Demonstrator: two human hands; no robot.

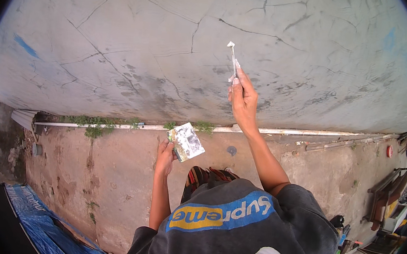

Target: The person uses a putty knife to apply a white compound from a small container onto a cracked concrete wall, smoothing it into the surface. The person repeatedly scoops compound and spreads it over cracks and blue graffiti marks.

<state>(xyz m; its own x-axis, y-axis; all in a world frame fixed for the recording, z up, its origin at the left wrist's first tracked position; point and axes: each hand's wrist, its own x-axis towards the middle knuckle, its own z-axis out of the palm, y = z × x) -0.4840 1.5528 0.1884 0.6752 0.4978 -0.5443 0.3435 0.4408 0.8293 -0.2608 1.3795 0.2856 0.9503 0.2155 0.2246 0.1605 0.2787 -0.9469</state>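
Note:
My right hand (244,94) is raised toward the grey wall (140,18), fingers closed around a thin putty knife (234,61). The blade shows nearly edge-on, with a lump of white paste (230,44) at its tip. White smears mark the fingers of that hand. Lower and to the left, my left hand (165,153) grips the edge of a small square board (187,142), which is coated in white and grey paste. Dark cracks (256,32) run across the wall near the knife tip; whether the tip touches the wall I cannot tell.
A white pipe (281,131) runs along the wall's foot, with green weeds (94,127) beside it. Stained concrete floor (110,177) lies below. A blue tarp (52,225) is at the lower left, a wooden bench (388,196) and clutter at the right.

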